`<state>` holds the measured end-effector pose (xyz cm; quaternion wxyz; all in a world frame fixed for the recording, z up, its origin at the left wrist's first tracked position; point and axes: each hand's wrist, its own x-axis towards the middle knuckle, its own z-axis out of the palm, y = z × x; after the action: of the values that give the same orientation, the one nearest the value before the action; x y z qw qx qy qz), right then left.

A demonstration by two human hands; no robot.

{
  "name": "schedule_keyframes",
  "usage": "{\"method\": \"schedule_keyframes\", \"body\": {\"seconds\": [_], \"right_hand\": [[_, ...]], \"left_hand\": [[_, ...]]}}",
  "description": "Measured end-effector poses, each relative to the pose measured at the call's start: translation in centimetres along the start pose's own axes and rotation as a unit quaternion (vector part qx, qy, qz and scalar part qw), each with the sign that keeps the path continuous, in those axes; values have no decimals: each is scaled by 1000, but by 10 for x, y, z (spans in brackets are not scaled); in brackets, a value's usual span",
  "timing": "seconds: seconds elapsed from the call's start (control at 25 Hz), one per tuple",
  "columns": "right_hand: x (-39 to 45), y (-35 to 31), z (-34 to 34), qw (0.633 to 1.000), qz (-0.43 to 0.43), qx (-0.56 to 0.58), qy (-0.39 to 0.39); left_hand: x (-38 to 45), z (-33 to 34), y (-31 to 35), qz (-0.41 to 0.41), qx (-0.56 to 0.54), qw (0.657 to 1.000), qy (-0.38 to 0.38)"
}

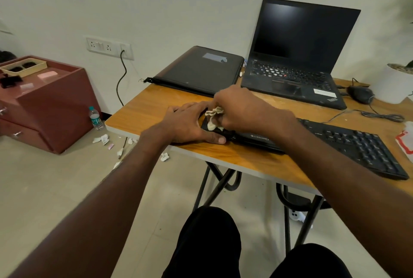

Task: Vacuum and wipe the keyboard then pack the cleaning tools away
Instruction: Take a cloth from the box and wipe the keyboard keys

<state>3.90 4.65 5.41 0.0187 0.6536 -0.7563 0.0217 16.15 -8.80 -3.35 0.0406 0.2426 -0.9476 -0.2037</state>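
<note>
A black keyboard lies slanted across the wooden table, its left end under my hands. My right hand grips a crumpled whitish tissue and holds it on the keyboard's left end. My left hand lies flat with straight fingers against that left end, thumb along the front edge. The keys under both hands are hidden.
An open black laptop and a closed dark laptop sleeve sit at the table's back. A wired mouse lies at right. Crumpled tissues and a water bottle are on the floor beside a maroon drawer unit.
</note>
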Motion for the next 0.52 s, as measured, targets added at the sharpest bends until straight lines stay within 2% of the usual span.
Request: {"method": "schedule_keyframes", "body": {"seconds": [0.08,0.2,0.36,0.44,0.52], "right_hand": [[-9,-7,6,999,37,-4,15],[-9,-5,-12,996,76,-28,-37],[1,-24,-1,997,51,10,55],[-5,-18,4,999,45,25,17],[-18,1,-8,993,57,76,-74]], "left_hand": [[-1,0,0,2,4,1000,-3],[-3,0,0,2,6,1000,-1],[-5,-2,3,1,5,1000,0],[-5,-3,3,2,-2,1000,-8],[-4,-3,1,2,-7,1000,-14]]}}
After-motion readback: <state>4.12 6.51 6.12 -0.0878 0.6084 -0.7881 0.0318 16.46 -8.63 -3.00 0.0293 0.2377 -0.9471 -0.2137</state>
